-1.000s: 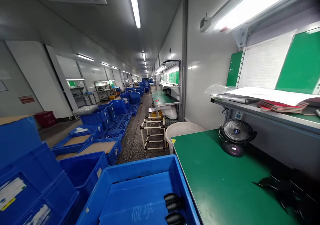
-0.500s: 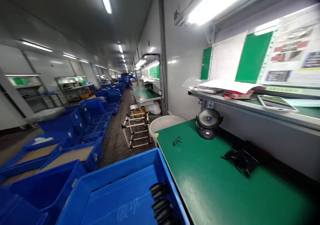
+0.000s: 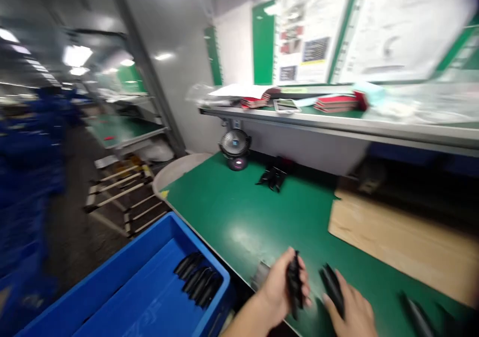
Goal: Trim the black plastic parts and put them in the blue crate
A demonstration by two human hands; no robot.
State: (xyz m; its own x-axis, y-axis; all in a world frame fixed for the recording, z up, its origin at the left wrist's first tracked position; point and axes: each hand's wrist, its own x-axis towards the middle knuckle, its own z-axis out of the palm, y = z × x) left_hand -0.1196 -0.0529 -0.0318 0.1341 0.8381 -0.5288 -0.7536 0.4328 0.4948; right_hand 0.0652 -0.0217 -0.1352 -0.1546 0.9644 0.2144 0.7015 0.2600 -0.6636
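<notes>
Left hand (image 3: 277, 286) clasped a slim black piece (image 3: 294, 283), right hand (image 3: 354, 308) a smooth black shell (image 3: 333, 288), likely stiff, best held mid-length.

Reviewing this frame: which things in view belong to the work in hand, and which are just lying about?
In the work, it seems:
left hand, holding a black part
right hand, holding a black piece
blue bin with similar-looking items

Probably just lying or standing about:
fan
red stack on the shelf
brown board
</notes>
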